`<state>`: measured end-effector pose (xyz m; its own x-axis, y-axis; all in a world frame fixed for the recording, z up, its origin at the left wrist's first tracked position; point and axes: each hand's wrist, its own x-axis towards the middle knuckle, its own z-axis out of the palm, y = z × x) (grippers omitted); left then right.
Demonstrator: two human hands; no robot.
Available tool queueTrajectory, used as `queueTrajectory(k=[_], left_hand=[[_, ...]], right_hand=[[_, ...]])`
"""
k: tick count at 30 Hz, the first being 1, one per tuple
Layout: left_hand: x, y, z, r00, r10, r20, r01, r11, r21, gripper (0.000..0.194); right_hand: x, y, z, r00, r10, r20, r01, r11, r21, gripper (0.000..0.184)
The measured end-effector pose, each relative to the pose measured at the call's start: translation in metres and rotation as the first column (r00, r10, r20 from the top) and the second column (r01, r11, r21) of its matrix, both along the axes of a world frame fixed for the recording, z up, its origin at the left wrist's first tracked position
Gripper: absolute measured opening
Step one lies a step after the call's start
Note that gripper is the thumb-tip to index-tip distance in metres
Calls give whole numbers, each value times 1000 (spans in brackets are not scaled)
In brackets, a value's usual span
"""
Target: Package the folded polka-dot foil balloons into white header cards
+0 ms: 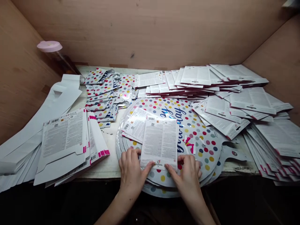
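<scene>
A printed white packet [158, 142] with a hang slot lies flat, its slotted edge towards me. My left hand [131, 165] grips the near left corner, thumb on top and fingers curled at the side. On the near right corner, my right hand [187, 170] holds it the same way. Beneath is a stack of round, flat foil balloons [206, 140] with coloured dots and blue lettering. Another printed packet [134, 125] lies partly under the held one. Small pink and white scraps [189, 145] rest on the top balloon, right of the packet.
Unfolded printed sleeves [63, 137] and white paper strips [44, 115] lie at left. Folded dotted balloons [100, 97] are piled behind them. Packets are heaped at the back [197, 76] and right [278, 137]. A pink-lidded container [50, 47] stands back left; board walls [150, 31] enclose the table.
</scene>
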<state>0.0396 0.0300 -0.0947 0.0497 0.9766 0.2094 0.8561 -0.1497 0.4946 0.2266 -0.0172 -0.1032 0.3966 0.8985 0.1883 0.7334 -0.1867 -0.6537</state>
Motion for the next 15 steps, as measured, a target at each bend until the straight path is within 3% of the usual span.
queueTrajectory(k=[2, 4, 5, 6, 8, 10, 12, 15], left_hand=[[-3, -2, 5, 976, -21, 217, 41, 995, -90, 37], [-5, 2, 16, 863, -75, 499, 196, 961, -196, 27], [-6, 8, 23, 798, -85, 596, 257, 944, -209, 24], [-6, 18, 29, 763, -88, 640, 275, 941, -198, 27], [-4, 46, 39, 834, -31, 551, 119, 985, -124, 41], [0, 80, 41, 964, 67, 258, -51, 996, -66, 69], [5, 110, 37, 991, 134, 22, -132, 987, -90, 90], [8, 133, 28, 986, 165, -24, -166, 980, -110, 92]], right_hand=[[-4, -1, 11, 940, 103, -327, -103, 995, 15, 31], [-2, 4, 29, 736, 199, -647, -218, 974, 52, 25], [3, 12, 40, 647, 209, -733, -240, 969, 65, 25], [13, 24, 52, 609, 196, -769, -226, 972, 69, 26], [43, 66, 77, 674, 120, -729, -103, 992, 69, 22], [82, 125, 99, 790, -13, -613, 123, 983, 138, 13], [119, 187, 116, 827, -79, -557, 221, 956, 193, 14], [155, 248, 132, 896, -159, -415, 296, 910, 289, 25]])
